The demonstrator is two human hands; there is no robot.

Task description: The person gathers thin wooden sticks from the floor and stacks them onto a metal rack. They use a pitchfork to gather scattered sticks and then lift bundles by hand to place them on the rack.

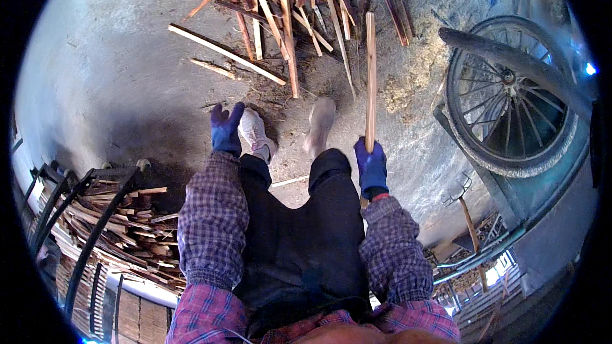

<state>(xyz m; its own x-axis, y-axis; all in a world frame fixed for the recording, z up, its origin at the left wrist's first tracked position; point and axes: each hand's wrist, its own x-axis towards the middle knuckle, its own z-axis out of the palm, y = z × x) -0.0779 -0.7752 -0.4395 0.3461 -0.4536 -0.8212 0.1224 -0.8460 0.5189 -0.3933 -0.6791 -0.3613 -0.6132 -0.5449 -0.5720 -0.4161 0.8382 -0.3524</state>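
Observation:
My right hand [371,167], in a blue glove, is closed round the near end of a long, pale wooden strip [371,76] that points away from me. My left hand [225,129], gloved in blue too, hangs beside my left shoe with its fingers apart and nothing in them. Beyond my feet lies a loose pile of long wood strips [287,9], some pale and some dark with bark. A single pale strip [226,54] lies on the floor at the pile's left, with a shorter piece [213,68] close by.
At the right a spoked wheel [510,86] stands by a cart, a dark thick pole [503,51] crossing it. A garden fork [468,210] leans below the wheel. Stacked split wood [137,232] fills a black metal frame [95,216] at the left. Straw [414,76] is scattered on the floor.

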